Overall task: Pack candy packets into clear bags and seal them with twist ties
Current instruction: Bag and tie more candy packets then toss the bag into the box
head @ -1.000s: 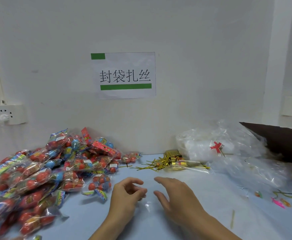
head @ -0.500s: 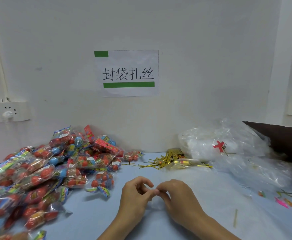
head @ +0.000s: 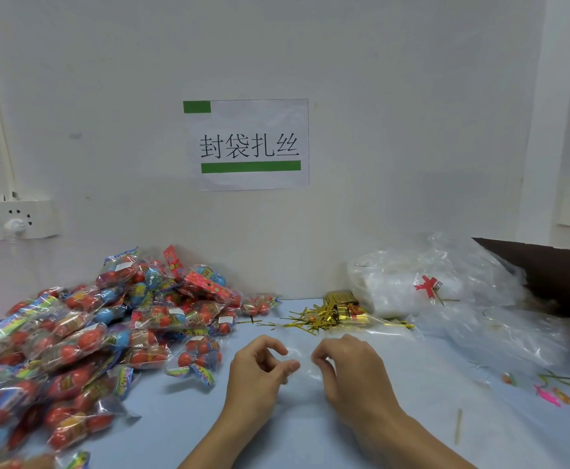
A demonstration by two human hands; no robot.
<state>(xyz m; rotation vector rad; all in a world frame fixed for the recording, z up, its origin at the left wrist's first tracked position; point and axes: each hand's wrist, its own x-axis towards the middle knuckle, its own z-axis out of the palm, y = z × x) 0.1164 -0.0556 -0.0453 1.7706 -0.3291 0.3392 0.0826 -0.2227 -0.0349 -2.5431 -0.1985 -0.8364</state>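
Candy packets left, twist ties behind, bags right.

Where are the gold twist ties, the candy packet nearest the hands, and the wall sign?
gold twist ties [head: 332, 313], head view, middle of the pile.
candy packet [head: 198, 356], head view, its red balls.
wall sign [head: 249, 145], head view, the printed characters.

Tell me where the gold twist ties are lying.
In the head view, the gold twist ties lie at the back of the table by the wall, between the candy packets and the clear bags.

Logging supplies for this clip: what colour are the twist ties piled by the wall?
Metallic gold twist ties, seen in the head view, the only one.
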